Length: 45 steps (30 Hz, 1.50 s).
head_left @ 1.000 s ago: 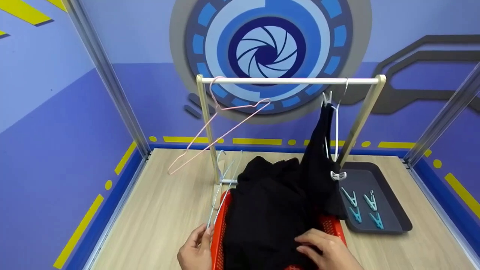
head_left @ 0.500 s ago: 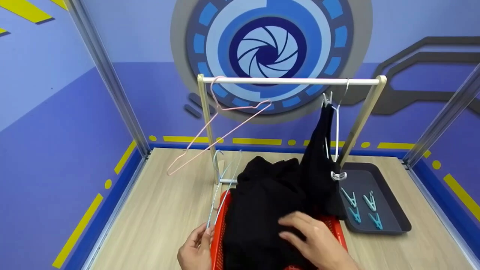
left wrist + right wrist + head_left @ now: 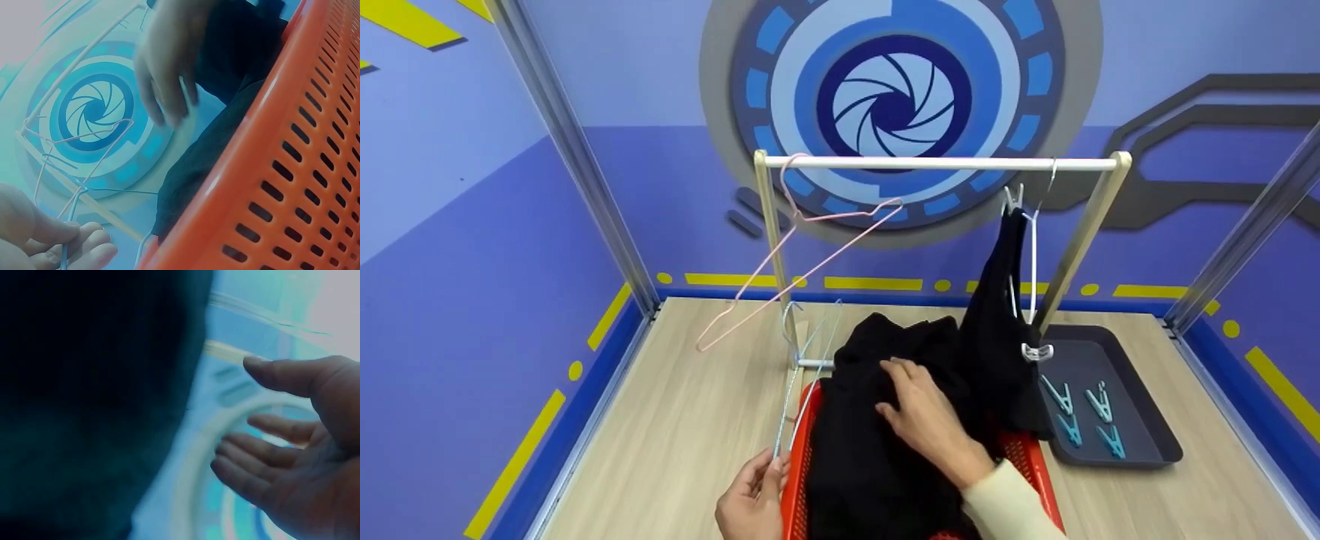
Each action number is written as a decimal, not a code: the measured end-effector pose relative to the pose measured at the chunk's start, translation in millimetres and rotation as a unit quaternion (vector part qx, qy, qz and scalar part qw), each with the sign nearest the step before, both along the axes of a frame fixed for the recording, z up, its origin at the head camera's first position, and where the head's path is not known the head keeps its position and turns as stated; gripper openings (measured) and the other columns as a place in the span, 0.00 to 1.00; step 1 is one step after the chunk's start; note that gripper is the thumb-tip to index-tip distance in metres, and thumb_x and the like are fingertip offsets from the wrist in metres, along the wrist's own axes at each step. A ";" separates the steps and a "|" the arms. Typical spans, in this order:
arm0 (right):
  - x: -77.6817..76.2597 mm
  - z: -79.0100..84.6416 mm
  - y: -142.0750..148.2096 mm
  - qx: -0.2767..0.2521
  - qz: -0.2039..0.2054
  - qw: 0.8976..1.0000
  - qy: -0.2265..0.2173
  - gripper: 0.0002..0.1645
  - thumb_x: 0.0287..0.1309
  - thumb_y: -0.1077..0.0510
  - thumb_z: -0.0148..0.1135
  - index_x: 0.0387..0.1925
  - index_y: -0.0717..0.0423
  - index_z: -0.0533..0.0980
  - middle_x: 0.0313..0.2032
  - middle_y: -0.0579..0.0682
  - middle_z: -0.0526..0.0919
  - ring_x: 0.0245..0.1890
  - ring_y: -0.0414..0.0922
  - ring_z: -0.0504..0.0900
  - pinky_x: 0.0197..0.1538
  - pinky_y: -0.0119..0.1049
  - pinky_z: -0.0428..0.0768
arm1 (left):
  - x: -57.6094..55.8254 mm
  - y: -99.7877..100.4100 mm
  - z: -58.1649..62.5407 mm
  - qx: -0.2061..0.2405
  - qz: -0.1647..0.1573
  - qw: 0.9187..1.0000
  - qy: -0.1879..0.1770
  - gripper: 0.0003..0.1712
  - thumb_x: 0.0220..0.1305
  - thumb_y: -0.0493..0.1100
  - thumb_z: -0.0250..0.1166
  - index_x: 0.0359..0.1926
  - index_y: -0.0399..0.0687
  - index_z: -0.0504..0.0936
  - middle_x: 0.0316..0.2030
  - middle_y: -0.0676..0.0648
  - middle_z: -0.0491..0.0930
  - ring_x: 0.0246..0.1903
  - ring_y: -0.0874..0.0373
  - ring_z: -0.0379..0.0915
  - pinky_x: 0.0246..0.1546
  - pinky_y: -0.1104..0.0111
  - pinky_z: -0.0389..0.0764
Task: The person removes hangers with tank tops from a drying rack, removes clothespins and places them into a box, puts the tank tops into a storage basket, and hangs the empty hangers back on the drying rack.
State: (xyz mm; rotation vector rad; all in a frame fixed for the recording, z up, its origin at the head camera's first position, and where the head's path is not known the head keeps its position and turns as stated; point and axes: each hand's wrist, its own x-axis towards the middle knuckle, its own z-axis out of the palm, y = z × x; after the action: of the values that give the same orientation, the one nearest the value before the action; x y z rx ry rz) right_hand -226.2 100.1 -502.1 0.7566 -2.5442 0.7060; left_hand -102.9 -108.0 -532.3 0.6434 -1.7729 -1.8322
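Note:
My left hand pinches a light blue wire hanger between thumb and fingers, beside the left wall of a red basket. The hanger stands upright, hook toward the rack. Black clothing heaps above the basket rim. My right hand is over the heap, its fingers loosely extended. In the right wrist view, the right hand has thumb and fingers apart with nothing between them, a dark blur of cloth alongside. Whether it touches the cloth I cannot tell.
Behind the basket stands a rack with a white rail. From it hang a pink hanger at left and a white hanger with a clipped black garment at right. A grey tray holds several teal clothespins.
My right hand has moved forward and left across the black clothing, from near the basket's right side toward its far part. The left hand keeps its hold on the light blue hanger.

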 end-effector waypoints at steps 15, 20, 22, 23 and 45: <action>-32.4 -37.5 2.6 0.059 -0.100 0.993 -0.037 0.35 0.53 0.60 0.84 0.59 0.70 0.79 0.51 0.66 0.86 0.46 0.65 0.85 0.47 0.57 0.86 | 4.0 -1.2 -0.3 0.001 -0.022 0.999 0.029 0.11 0.68 0.21 0.65 0.50 0.20 0.84 0.40 0.29 0.88 0.35 0.51 0.90 0.39 0.69 0.88; -35.1 -42.4 6.1 0.013 -0.086 0.996 0.024 0.12 0.51 0.64 0.82 0.37 0.60 0.87 0.34 0.55 0.90 0.31 0.57 0.88 0.33 0.51 0.86 | 3.6 -0.8 -0.6 0.008 -0.029 0.999 0.029 0.12 0.69 0.22 0.66 0.51 0.20 0.84 0.41 0.30 0.88 0.35 0.54 0.90 0.40 0.70 0.88; -36.7 -43.1 6.7 -0.009 -0.085 0.995 0.049 0.09 0.51 0.66 0.81 0.33 0.57 0.87 0.31 0.52 0.90 0.28 0.54 0.87 0.30 0.49 0.85 | 3.7 -0.6 -0.7 0.012 -0.031 0.999 0.027 0.12 0.69 0.22 0.66 0.52 0.20 0.84 0.41 0.30 0.88 0.35 0.54 0.90 0.40 0.70 0.88; -37.5 -42.8 6.8 -0.017 -0.087 0.994 0.061 0.08 0.52 0.67 0.80 0.32 0.57 0.86 0.31 0.50 0.90 0.28 0.53 0.86 0.30 0.49 0.85 | 3.7 -0.7 -0.9 0.012 -0.031 0.999 0.028 0.12 0.69 0.22 0.66 0.52 0.20 0.84 0.41 0.30 0.88 0.35 0.54 0.90 0.40 0.70 0.88; 1.4 27.7 10.5 -0.169 -0.020 0.965 0.200 0.17 0.54 0.79 0.70 0.42 0.60 0.85 0.40 0.50 0.89 0.41 0.50 0.89 0.43 0.45 0.88 | 2.2 1.6 -2.3 0.008 -0.026 1.000 0.016 0.10 0.68 0.23 0.68 0.49 0.24 0.87 0.40 0.33 0.89 0.34 0.58 0.89 0.39 0.72 0.88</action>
State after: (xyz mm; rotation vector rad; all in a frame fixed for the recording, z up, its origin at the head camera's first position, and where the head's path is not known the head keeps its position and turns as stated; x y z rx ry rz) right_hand -224.8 110.6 -474.4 0.6498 -2.0029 0.8489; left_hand -100.8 -106.4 -534.6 0.5765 -1.7709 -1.8823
